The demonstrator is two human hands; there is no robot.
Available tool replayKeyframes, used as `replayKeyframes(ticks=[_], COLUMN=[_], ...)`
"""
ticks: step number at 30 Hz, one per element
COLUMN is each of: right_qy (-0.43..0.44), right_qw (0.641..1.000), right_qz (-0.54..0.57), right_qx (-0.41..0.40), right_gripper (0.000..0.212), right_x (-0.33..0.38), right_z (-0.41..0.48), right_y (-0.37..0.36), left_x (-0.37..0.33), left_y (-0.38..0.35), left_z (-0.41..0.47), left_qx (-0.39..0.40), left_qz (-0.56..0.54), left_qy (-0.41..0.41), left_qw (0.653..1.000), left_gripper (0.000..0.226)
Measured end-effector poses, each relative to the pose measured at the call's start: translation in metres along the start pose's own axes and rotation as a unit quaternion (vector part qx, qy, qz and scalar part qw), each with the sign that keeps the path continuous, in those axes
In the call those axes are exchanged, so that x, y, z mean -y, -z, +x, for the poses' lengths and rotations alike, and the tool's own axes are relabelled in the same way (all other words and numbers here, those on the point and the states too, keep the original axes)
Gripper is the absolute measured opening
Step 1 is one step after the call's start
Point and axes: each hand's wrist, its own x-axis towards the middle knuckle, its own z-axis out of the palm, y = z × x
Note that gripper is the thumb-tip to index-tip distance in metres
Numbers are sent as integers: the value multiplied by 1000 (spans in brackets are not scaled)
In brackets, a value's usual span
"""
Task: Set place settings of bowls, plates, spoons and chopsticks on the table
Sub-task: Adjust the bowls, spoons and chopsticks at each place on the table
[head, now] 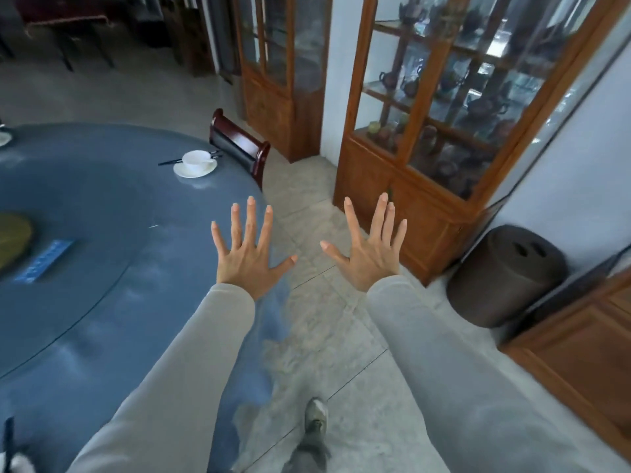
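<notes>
A round blue table (102, 233) fills the left of the view. Near its far right edge a white bowl (196, 161) stands on a white plate (205, 171), with dark chopsticks (169, 162) lying behind it and a spoon in the bowl. Part of another white plate (3, 138) shows at the far left edge. My left hand (247, 257) is held out over the table's right edge, fingers spread, holding nothing. My right hand (370, 250) is spread over the floor beside it, also holding nothing.
A dark wooden chair (239, 146) stands behind the set place. Glass-fronted wooden cabinets (444, 148) line the right wall, with a dark round stool (505, 278) on the floor beside them. A green turntable (12, 240) and a blue card (44, 261) lie on the table.
</notes>
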Motion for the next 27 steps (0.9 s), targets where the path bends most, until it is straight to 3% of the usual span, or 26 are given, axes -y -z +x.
replayKeyframes(ticks=[8, 18, 27], right_qy=[18, 25, 183], right_qw=[999, 1000, 982], right_qz=[-44, 1, -4], right_qx=[24, -4, 52], right_gripper=[93, 94, 92], right_x=[-66, -108, -101], right_z=[172, 382, 592], right_y=[-33, -85, -164], left_x=[-38, -45, -22], left_y=[-47, -90, -156], left_z=[175, 360, 510], left_qx=[19, 21, 13], left_qz=[-21, -8, 23], left_qy=[16, 53, 198], left_qw=[999, 998, 980], left_gripper=[103, 106, 108])
